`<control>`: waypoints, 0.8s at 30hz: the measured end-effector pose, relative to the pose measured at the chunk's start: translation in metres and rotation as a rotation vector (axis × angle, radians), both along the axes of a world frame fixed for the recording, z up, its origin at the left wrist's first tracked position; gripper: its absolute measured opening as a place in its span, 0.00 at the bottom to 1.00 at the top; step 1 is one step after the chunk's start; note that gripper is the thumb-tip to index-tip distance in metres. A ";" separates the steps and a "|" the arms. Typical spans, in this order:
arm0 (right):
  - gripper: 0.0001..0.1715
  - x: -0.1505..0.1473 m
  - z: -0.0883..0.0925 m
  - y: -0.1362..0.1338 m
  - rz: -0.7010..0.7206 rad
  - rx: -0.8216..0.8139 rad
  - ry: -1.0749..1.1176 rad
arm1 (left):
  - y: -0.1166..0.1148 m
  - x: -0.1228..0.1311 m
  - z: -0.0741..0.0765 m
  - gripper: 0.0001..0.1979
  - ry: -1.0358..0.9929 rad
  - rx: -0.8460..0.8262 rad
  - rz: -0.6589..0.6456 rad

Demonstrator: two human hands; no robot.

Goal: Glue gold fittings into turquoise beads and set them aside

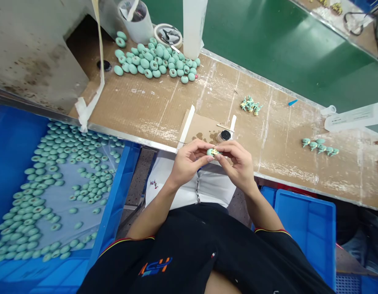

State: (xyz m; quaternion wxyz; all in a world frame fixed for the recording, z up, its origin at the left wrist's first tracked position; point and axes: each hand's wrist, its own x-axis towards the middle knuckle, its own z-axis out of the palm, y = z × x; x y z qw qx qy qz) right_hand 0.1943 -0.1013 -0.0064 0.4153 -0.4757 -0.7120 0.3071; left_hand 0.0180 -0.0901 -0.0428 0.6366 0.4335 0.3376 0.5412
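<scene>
Quick look at the bench: left hand (189, 161) and right hand (238, 163) both up at the near edge of a brown-stained cardboard pad (197, 130), pinching a small teal oval piece (212, 152) between them. Fingertips (224, 154) of both hands closed in tight from either side, clamped right on it, with a gold-coloured patch (215, 152) showing on top. Just past the hands, on the pad, a small round pot with a black centre (225, 135). Well beyond the pad to the left, a big heap of matching teal ovals (155, 59), plus a white plastic tub (135, 20) and a roll of tape (168, 34) behind that. Right of the pad, a little cluster of teal figures with gold bits (250, 105), then a loose row of teal figures (319, 146) farther along. Down-left of the pad, a blue crate (115, 196) loaded with teal ovals; down-right, another blue crate (305, 228). Far side of the pad, a green conveyor belt (268, 41).
</scene>
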 end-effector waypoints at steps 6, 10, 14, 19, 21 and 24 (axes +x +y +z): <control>0.06 0.003 -0.005 -0.001 0.009 0.004 -0.048 | 0.003 -0.003 0.001 0.16 0.116 0.033 0.018; 0.05 0.004 -0.009 -0.003 0.009 -0.020 0.008 | 0.002 -0.004 0.000 0.14 0.136 0.032 0.015; 0.05 0.003 -0.010 -0.006 -0.014 -0.077 0.114 | 0.001 -0.002 -0.002 0.20 0.065 -0.037 0.008; 0.06 0.003 -0.010 -0.007 -0.034 -0.101 0.173 | 0.004 -0.002 -0.002 0.16 0.066 0.031 -0.011; 0.08 0.004 -0.010 -0.007 -0.033 -0.092 0.165 | 0.006 -0.004 0.002 0.15 0.110 0.072 -0.043; 0.13 0.005 -0.010 -0.008 -0.019 -0.089 0.126 | 0.008 -0.007 0.008 0.16 0.177 0.083 -0.104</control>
